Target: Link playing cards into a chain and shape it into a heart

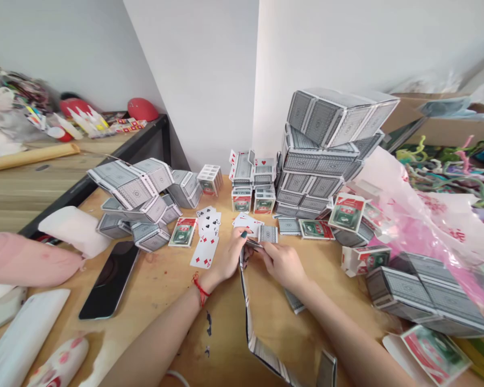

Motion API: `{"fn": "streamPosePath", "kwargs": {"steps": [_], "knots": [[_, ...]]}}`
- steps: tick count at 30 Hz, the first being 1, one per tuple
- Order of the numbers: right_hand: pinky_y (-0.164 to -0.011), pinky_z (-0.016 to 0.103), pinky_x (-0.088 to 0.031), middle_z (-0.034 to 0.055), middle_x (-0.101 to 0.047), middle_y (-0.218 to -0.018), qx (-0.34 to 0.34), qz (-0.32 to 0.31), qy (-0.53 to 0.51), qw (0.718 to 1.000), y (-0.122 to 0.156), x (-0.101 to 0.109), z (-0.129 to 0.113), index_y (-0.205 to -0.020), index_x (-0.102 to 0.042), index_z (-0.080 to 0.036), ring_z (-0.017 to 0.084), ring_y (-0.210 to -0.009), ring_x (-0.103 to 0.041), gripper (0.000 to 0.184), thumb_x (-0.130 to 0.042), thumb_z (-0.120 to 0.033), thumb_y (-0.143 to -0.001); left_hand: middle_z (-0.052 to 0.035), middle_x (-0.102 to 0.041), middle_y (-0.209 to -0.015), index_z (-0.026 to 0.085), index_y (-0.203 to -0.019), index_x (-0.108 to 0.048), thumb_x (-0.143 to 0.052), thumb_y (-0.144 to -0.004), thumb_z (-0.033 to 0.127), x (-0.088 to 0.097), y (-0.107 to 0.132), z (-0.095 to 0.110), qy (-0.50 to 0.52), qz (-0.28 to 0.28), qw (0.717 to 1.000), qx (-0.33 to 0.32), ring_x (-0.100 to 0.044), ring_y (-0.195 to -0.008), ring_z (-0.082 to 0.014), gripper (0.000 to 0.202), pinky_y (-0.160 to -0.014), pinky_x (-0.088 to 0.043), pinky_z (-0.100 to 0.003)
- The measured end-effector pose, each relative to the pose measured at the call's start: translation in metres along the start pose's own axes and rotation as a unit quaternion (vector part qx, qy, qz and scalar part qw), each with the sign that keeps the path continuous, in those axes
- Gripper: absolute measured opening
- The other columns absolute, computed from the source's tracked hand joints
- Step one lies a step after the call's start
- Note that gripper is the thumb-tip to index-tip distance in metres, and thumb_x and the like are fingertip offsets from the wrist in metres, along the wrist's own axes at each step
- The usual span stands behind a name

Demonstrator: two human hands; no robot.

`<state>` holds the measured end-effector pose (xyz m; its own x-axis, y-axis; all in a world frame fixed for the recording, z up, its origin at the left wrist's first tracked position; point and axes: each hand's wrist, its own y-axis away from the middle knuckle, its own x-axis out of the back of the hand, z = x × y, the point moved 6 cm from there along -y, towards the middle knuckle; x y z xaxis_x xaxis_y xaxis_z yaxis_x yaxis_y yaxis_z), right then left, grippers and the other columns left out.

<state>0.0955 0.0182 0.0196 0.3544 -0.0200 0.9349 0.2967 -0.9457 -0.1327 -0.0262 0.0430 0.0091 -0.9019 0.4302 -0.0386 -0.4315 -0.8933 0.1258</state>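
My left hand (230,259) and my right hand (281,263) meet at the middle of the wooden table (161,290). Together they pinch the far end of a long chain of linked playing cards (250,322), which runs back toward me along the table. Both hands have fingers closed on the cards. A red string circles my left wrist. Loose face-up cards (206,236) lie just left of my left hand. A small pile of cards (262,231) sits just beyond my fingers.
A tall stack of folded card blocks (326,150) rises at the back right, and a lower heap (141,199) lies at the left. Card boxes (347,212) are scattered about. A black phone (111,279) lies at the left, pink plastic wrap (419,226) at the right.
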Motion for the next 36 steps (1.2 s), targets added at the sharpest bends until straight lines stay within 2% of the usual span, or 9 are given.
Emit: {"fn": "streamPosePath", "kwargs": {"steps": [5, 10, 12, 15, 20, 24, 26, 29, 36], "knots": [[-0.067, 0.024, -0.039, 0.0065, -0.064, -0.095, -0.043, -0.135, -0.001, 0.99, 0.003, 0.019, 0.018, -0.104, -0.056, -0.022, 0.019, -0.084, -0.061, 0.022, -0.049, -0.029, -0.084, 0.0011, -0.054, -0.067, 0.018, -0.097, -0.044, -0.044, -0.084, 0.041, 0.01, -0.008, -0.006, 0.09, 0.053, 0.995, -0.007, -0.049, -0.05, -0.0105, 0.026, -0.044, -0.039, -0.021], [-0.074, 0.034, -0.042, 0.0157, -0.058, -0.104, -0.084, -0.249, 0.076, 0.962, 0.025, 0.035, 0.027, -0.105, -0.054, -0.014, 0.03, -0.098, -0.056, 0.042, -0.066, -0.028, -0.067, -0.0016, -0.057, -0.068, 0.014, -0.091, -0.052, -0.042, -0.084, 0.044, 0.013, -0.014, -0.015, 0.126, 0.048, 0.991, -0.006, -0.048, -0.049, -0.008, 0.032, -0.044, -0.037, -0.02], [-0.071, 0.035, -0.043, 0.0163, -0.057, -0.104, -0.118, -0.273, 0.104, 0.949, 0.032, 0.035, 0.023, -0.107, -0.052, -0.013, 0.032, -0.096, -0.056, 0.054, -0.071, -0.018, -0.057, -0.0019, -0.057, -0.064, 0.012, -0.087, -0.056, -0.042, -0.083, 0.046, 0.014, -0.015, -0.02, 0.116, 0.04, 0.992, 0.004, -0.048, -0.048, -0.0082, 0.037, -0.044, -0.037, -0.02], [-0.063, 0.032, -0.043, 0.017, -0.058, -0.099, -0.149, -0.283, 0.123, 0.939, 0.035, 0.032, 0.013, -0.111, -0.048, -0.01, 0.031, -0.088, -0.06, 0.056, -0.063, -0.004, -0.057, -0.0031, -0.06, -0.063, 0.012, -0.083, -0.061, -0.04, -0.083, 0.047, 0.018, -0.016, -0.024, 0.089, 0.053, 0.995, 0.01, -0.052, -0.05, -0.0101, 0.041, -0.047, -0.039, -0.021], [-0.061, 0.028, -0.04, 0.0172, -0.059, -0.098, -0.122, -0.305, 0.053, 0.943, 0.034, 0.022, 0.012, -0.114, -0.044, -0.009, 0.028, -0.088, -0.06, 0.058, -0.051, 0.003, -0.057, -0.0059, -0.067, -0.073, 0.012, -0.085, -0.064, -0.038, -0.085, 0.043, 0.022, -0.016, -0.02, 0.043, 0.072, 0.996, -0.02, -0.061, -0.067, -0.0168, 0.04, -0.058, -0.045, -0.025], [-0.064, 0.025, -0.039, 0.0094, -0.06, -0.095, -0.094, -0.267, -0.082, 0.956, 0.024, 0.024, 0.025, -0.098, -0.052, -0.015, 0.022, -0.087, -0.058, 0.043, -0.051, -0.001, -0.057, -0.0072, -0.068, -0.079, 0.012, -0.093, -0.064, -0.039, -0.085, 0.043, 0.02, -0.015, -0.016, 0.051, 0.069, 0.996, -0.022, -0.063, -0.072, -0.0198, 0.04, -0.061, -0.047, -0.028], [-0.065, 0.025, -0.039, 0.0061, -0.062, -0.086, -0.115, -0.22, -0.133, 0.959, 0.015, 0.027, 0.036, -0.081, -0.055, -0.016, 0.019, -0.082, -0.058, 0.026, -0.049, -0.003, -0.059, -0.0074, -0.068, -0.08, 0.012, -0.094, -0.064, -0.041, -0.084, 0.043, 0.019, -0.015, -0.014, 0.055, 0.067, 0.996, -0.018, -0.063, -0.071, -0.02, 0.039, -0.061, -0.048, -0.029], [-0.065, 0.025, -0.04, 0.0019, -0.061, -0.076, -0.15, -0.143, -0.236, 0.949, 0.004, 0.025, 0.052, -0.078, -0.055, -0.018, 0.016, -0.074, -0.057, 0.023, -0.048, -0.005, -0.06, -0.008, -0.069, -0.081, 0.012, -0.093, -0.065, -0.044, -0.083, 0.042, 0.018, -0.015, -0.012, 0.066, 0.064, 0.996, -0.015, -0.063, -0.071, -0.0204, 0.038, -0.063, -0.049, -0.03], [-0.076, 0.028, -0.044, 0.0049, -0.062, -0.096, -0.181, -0.066, -0.533, 0.824, -0.003, 0.007, 0.066, -0.094, -0.054, -0.017, 0.016, -0.088, -0.058, 0.037, -0.055, -0.01, -0.058, -0.0091, -0.069, -0.087, 0.011, -0.094, -0.062, -0.05, -0.08, 0.041, 0.013, -0.016, -0.016, 0.136, 0.026, 0.99, 0.015, -0.065, -0.073, -0.0213, 0.035, -0.067, -0.051, -0.033]]}}
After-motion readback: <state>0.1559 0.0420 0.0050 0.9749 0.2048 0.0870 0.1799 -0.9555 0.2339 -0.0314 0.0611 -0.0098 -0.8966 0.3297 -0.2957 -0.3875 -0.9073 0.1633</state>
